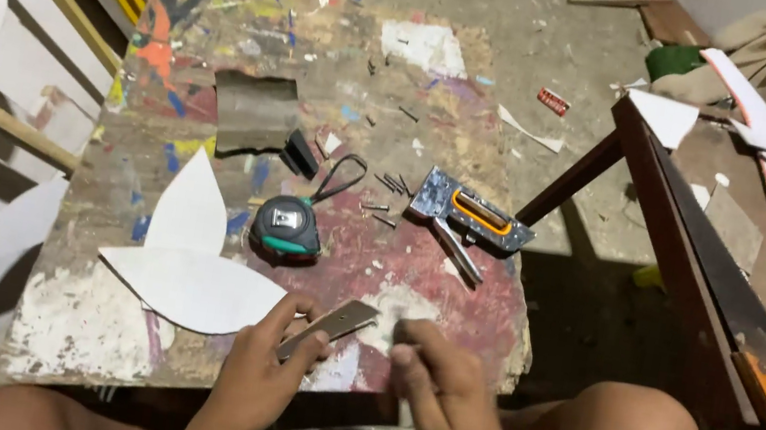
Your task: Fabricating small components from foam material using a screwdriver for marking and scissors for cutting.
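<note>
Flat grey metal blade strip sits pinched in left hand, at near edge of paint-smeared wooden board. Long axis slants up and rightward; free tip points toward right hand, just beside it, fingertips bunched, whether pinching anything cannot be told. Left is the holder. Farther: white petal-shaped card cutouts, black-green tape measure, metal staple gun.

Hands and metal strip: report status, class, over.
Left hand grips flat metal strip. Right hand pinched shut beside its tip, contents unclear. White petal cutouts, tape measure, staple gun lie close on board.
</note>
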